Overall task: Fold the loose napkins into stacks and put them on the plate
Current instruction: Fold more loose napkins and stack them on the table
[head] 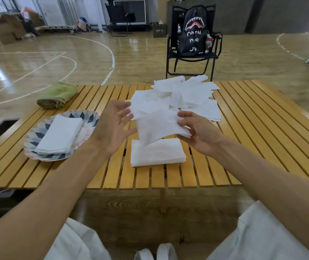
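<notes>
Step in hand: folding of a single napkin (159, 126), held in the air over the desk (243, 128). Right hand (196, 132) pinching the napkin's right edge between thumb and fingers. Left hand (114, 124) open, fingers spread, just beside the napkin's left edge; contact not clear through motion blur. Napkin hanging slack, tilted, directly above a folded stack (157, 152) lying on the desk near the front edge. One finished stack (60, 135) already resting on the plate (37, 156) at left. Loose pile (183, 96) of unfolded napkins spread at the far middle of the desk, evidently a fair number left.

Judged: task partly done, roughly midway at best. Next move likely calls for the left hand to catch the free edge, bring the edges together, crease, and lay the napkin square on the stack below. Thin, limp paper; risk of a crooked fold or a skewed stack.
</notes>
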